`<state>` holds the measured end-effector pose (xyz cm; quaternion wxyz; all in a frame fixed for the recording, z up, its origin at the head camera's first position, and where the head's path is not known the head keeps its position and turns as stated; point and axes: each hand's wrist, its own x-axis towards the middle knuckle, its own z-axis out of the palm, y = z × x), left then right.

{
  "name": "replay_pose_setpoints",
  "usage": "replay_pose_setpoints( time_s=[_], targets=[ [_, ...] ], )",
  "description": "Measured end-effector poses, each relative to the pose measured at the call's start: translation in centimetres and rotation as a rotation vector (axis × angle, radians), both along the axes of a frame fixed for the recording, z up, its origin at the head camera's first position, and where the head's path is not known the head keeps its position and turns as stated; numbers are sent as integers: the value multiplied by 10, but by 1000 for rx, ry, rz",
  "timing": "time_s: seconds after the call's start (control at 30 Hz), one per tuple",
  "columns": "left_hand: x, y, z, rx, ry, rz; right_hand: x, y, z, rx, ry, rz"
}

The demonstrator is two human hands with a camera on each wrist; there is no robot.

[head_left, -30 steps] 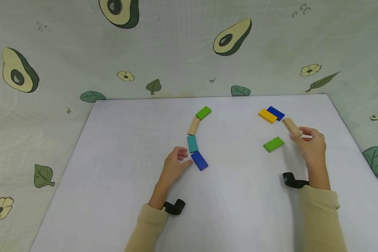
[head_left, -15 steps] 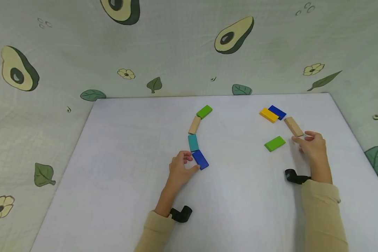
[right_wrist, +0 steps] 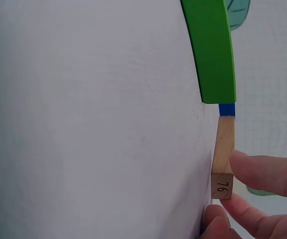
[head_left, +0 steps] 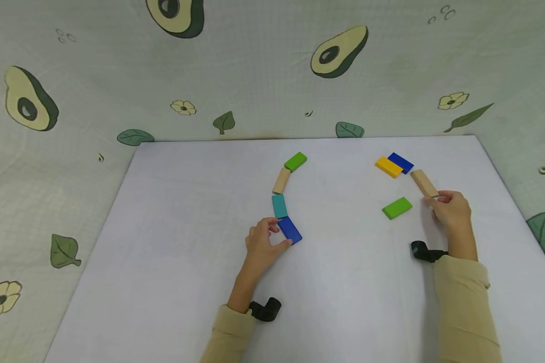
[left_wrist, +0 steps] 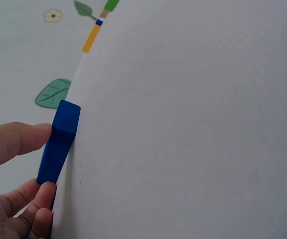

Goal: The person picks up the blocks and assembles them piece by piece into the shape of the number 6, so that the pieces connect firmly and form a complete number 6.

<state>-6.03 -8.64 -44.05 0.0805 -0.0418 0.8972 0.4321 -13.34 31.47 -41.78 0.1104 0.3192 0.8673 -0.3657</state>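
In the head view my left hand (head_left: 261, 248) pinches a dark blue wooden block (head_left: 290, 231), thumb at its near end and fingers at its left side. That block (left_wrist: 59, 142) fills the space between thumb and fingers in the left wrist view. It is the nearest piece of a curved row, with a teal block (head_left: 279, 205), a plain wood block (head_left: 281, 180) and a green block (head_left: 295, 161) beyond. My right hand (head_left: 453, 213) pinches the near end of another plain wood block (head_left: 424, 183); its end (right_wrist: 222, 186) reads "76" in the right wrist view.
At the right a yellow block (head_left: 388, 167) lies against a second blue block (head_left: 400, 162), close to the right plain block's far end. Another green block (head_left: 397, 207) lies left of my right hand. The white tabletop (head_left: 186, 201) ends at a patterned cloth (head_left: 254, 65).
My left hand has moved right and closer, its thumb now at the blue block's near end. The right plain block has been lowered flat, and my right hand has shifted slightly toward me.
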Motion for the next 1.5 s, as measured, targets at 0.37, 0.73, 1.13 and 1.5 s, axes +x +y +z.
replay_pose_setpoints(
  time_s=[0.37,0.73,1.13,1.5],
  targets=[
    [1,2,3,4,18,16,-1,4,3,-58,-26,8],
    [0,1,2,13,-22,12,-3,4,5,-47,-53,34],
    [0,0,0,12,-29,18,-4,3,3,-25,-44,50],
    [0,0,0,21,-4,3,8,3,7,-121,46,-12]
  ],
)
